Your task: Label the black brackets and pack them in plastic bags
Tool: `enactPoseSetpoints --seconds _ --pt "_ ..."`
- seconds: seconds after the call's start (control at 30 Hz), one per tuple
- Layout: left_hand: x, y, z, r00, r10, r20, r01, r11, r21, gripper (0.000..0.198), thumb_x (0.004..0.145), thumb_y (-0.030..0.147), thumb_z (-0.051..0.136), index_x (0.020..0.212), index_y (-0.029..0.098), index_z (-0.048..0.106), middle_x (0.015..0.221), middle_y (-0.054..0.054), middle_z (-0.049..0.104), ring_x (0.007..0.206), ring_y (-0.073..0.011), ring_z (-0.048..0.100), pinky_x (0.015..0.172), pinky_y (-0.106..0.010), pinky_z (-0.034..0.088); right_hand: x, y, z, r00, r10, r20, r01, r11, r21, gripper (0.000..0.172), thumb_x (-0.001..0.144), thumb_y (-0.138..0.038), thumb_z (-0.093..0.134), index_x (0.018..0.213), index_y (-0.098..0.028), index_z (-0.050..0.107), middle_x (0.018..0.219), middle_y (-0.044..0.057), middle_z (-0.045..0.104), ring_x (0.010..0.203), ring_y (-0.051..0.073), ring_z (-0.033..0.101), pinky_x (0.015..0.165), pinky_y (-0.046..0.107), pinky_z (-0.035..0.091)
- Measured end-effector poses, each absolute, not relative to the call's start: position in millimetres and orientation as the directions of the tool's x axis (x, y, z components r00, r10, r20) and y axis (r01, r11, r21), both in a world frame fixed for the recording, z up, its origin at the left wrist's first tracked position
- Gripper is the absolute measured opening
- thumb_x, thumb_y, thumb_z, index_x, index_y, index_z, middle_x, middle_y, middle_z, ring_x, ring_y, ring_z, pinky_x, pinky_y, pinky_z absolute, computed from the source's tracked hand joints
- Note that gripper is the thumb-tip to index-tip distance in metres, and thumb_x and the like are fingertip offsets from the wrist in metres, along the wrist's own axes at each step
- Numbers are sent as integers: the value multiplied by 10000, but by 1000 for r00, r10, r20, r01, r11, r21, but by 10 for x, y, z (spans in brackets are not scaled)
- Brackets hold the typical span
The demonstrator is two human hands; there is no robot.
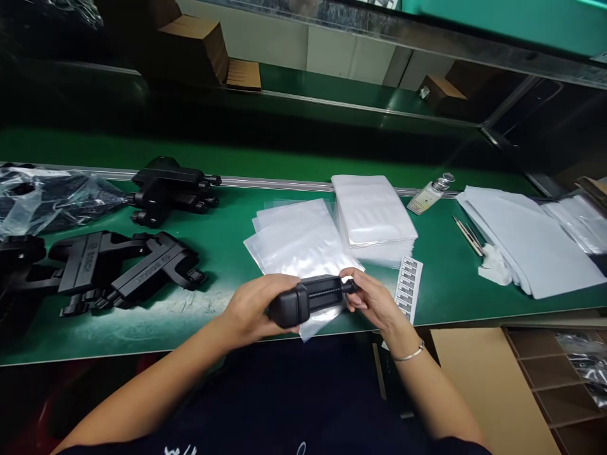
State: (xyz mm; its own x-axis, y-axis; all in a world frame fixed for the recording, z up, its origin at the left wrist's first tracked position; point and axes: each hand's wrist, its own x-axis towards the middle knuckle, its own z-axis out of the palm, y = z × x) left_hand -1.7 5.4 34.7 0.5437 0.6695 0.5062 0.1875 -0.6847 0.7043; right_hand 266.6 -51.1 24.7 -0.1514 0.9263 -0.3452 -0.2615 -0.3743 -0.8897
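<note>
Your left hand (pixel 249 309) fingers wrap the black holder's (pixel 310 298) thick end | your right hand (pixel 372 302) fingers pinch its thin end | clear bags (pixel 296 243) lie beneath on the counter (pixel 227 253)

black plastic holder (pixel 310 298) | lying level | held at both ends | above clear bag (pixel 296 243)

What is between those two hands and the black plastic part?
Nothing visible. The left hand grips the thick end of the black part directly, and the right hand pinches its thin end, above the clear bags on the green table.
</note>
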Motion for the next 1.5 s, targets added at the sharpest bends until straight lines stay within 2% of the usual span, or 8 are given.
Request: enactPoseSetpoints --seconds 0.1,0.27,0.53,0.73,0.9,1.2,1.3,1.5 --pt "86 100 298 309 934 179 177 -241 954 605 684 598 757 1121 207 609 1012 -68 699 922 -252 672 784 -340 541 2671 -578 178 56 993 -103 -66 -99 -993 516 896 -637 449 1138 -204 593 646 -16 540 552 140 483 625 320 488" --pt "287 170 212 282 959 -40 -122 77 990 606 728 641 704 1087 164 601 1019 -78 670 973 -247 624 824 -317 487 2632 -619 86 135 973 188 248 151 -957 317 884 -491 592 1039 -228 678 1016 70 654 967 226 602 875 382 484" --pt "382 183 297 347 929 126 13 -139 990 680 802 694 578 1217 156 536 1109 -98 652 1013 -249 597 869 -332 448 2564 -570 -3 346 933 100 70 81 -994 277 904 -451 576 962 -204 686 911 46 680 906 204 617 855 354 489" --pt "458 177 271 288 957 37 -71 -17 997 635 818 700 547 1126 146 563 1068 -105 662 1013 -258 610 853 -331 466 2554 -525 -70 339 933 121 -29 139 -990 329 855 -477 632 1028 -200 672 1050 77 676 1022 230 613 931 393 473" --pt "455 67 324 333 934 134 33 -153 988 716 734 719 632 1193 182 521 1067 -83 651 956 -250 626 838 -350 488 2570 -488 -137 430 900 72 2 79 -997 328 904 -508 541 966 -208 658 914 59 676 883 202 636 843 363 508" --pt "446 128 266 272 959 81 -86 -60 995 661 738 688 658 1136 169 561 1018 -74 660 948 -229 616 815 -315 476 2595 -494 -103 343 922 180 182 123 -976 350 877 -516 591 929 -178 664 876 59 684 844 215 628 791 350 506" --pt "425 183 259 219 976 22 -183 19 983 625 703 675 701 1052 165 608 952 -52 677 890 -208 630 759 -286 482 2605 -520 -82 269 932 244 323 152 -934 428 938 -540 468 1079 -181 655 1015 101 694 962 249 643 845 386 515" --pt "234 475 253 56 930 -362 -568 328 755 480 739 621 699 869 163 639 703 -8 687 650 -164 653 593 -262 517 2590 -685 -257 -354 916 187 801 400 -446 639 908 -519 547 1481 -322 346 1492 122 441 1416 361 330 1078 666 307"
